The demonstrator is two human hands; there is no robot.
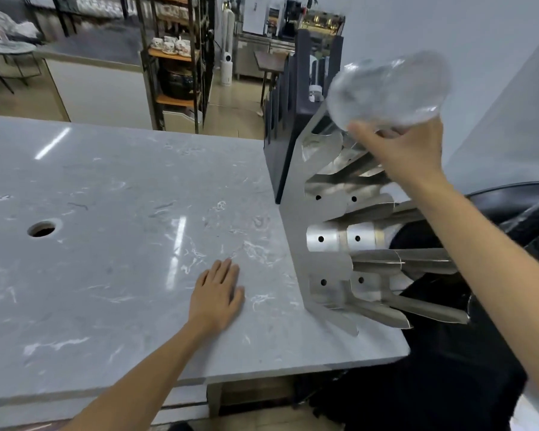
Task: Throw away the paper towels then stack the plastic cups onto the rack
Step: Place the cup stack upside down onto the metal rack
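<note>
A clear plastic cup (389, 88), blurred by motion, is held up in my right hand (402, 154), which grips it from below near its rim. The cup hangs above the top of a stainless steel rack (296, 231) with several slanted metal chutes, standing at the right end of the counter. My left hand (217, 293) lies flat on the grey marble counter (106, 259), fingers spread, holding nothing, just left of the rack's base. No paper towels show.
A round hole (41, 229) is cut into the counter at the left. A dark slotted organiser (288, 98) stands behind the rack. A black bin with a liner (448, 384) sits below right of the counter. Shelving and kitchen equipment fill the background.
</note>
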